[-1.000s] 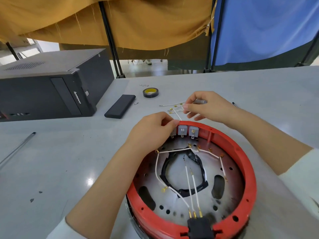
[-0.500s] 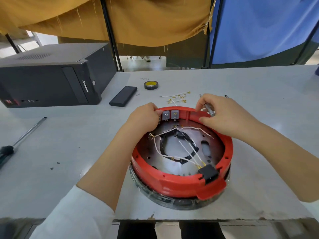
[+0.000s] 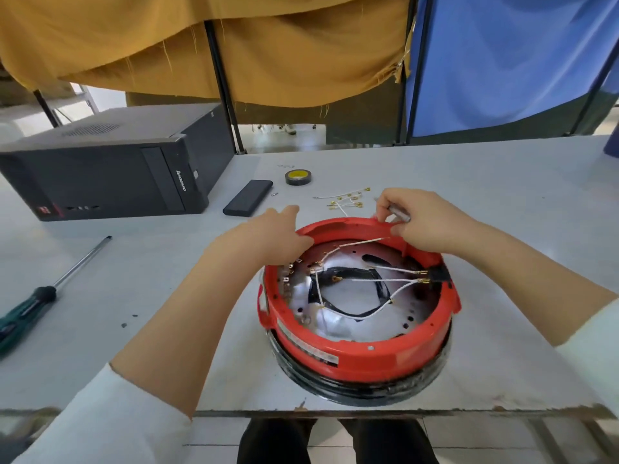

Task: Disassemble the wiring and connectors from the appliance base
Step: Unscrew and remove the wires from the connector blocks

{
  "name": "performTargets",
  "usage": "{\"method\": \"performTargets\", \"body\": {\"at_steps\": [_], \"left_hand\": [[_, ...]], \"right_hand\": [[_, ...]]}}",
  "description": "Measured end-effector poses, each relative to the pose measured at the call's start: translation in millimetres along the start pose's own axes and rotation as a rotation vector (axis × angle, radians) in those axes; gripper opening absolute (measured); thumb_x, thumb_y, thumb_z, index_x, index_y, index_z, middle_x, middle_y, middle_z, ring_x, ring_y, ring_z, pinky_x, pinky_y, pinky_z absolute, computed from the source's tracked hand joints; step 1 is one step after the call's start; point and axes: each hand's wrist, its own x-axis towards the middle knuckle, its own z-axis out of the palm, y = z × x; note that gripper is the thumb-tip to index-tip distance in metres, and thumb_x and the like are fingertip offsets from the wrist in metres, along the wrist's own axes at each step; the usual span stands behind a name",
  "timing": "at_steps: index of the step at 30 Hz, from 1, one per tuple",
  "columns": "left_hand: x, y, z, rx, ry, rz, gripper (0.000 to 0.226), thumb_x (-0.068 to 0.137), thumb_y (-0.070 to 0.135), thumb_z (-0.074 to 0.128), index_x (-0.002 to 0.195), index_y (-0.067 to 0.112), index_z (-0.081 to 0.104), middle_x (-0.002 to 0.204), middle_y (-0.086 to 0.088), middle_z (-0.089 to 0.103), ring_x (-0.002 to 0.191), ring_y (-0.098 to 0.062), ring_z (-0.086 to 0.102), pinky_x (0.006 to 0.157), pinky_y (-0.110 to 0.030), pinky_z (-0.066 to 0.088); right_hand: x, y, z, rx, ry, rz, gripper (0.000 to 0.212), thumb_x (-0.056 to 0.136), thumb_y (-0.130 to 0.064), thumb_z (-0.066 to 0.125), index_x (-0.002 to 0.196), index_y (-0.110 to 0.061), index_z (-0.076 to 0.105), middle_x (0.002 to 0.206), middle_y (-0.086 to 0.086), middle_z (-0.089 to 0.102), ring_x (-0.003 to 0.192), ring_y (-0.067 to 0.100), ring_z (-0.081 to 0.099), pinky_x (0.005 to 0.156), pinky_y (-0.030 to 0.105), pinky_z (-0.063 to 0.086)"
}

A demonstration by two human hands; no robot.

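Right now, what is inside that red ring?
Inside the red ring: white wires with gold terminals, a black loop, a perforated metal plate. The left hand hides the far-left part.

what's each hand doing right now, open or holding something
Left hand: grips the red base rim at the far left.
Right hand: fingers curled round a small metal tool, also touching the rim.
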Motion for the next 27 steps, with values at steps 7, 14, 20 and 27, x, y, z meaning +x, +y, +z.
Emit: {"method": "performTargets", "body": {"at_steps": [7,14,20,27], "left_hand": [[26,5,19,-0.106,0.111,0.252,0.040,0.099,0.028,0.040,0.139,0.021,0.043,0.143,-0.004,0.045,0.129,-0.022,0.041,0.104,-0.030,0.030],[18,-1,25,0.091,0.236,-0.024,0.027,0.095,0.016,0.041,0.116,0.014,0.058,0.112,-0.013,0.061,0.102,-0.033,0.056,0.073,-0.034,0.043],[-10,3,25,0.169,0.131,-0.112,0.028,0.089,0.011,0.043,0.116,0.010,0.043,0.086,-0.009,0.050,0.081,-0.029,0.053,0.064,-0.034,0.042],[3,3,-1,0.010,0.150,0.113,0.055,0.095,0.034,0.043,0.146,0.022,0.025,0.150,-0.006,0.031,0.133,-0.028,0.037,0.104,-0.040,0.034]], "right_hand": [[6,-12,7,0.146,-0.059,-0.098,0.035,0.082,-0.003,0.062,0.077,-0.036,0.051,0.113,-0.003,0.065,0.101,0.013,0.061,0.089,0.035,0.047],[-6,-9,-4,0.014,0.012,-0.068,0.026,0.078,-0.010,0.064,0.078,-0.033,0.052,0.092,0.001,0.062,0.087,0.018,0.060,0.071,0.028,0.047],[-5,2,6,0.002,0.023,-0.034,0.034,0.080,0.002,0.048,0.082,-0.032,0.054,0.093,0.001,0.064,0.082,0.017,0.056,0.066,0.027,0.045],[5,0,18,0.179,0.049,-0.110,0.022,0.087,-0.017,0.057,0.079,-0.037,0.052,0.108,-0.011,0.066,0.087,0.007,0.059,0.067,0.018,0.045]]}}
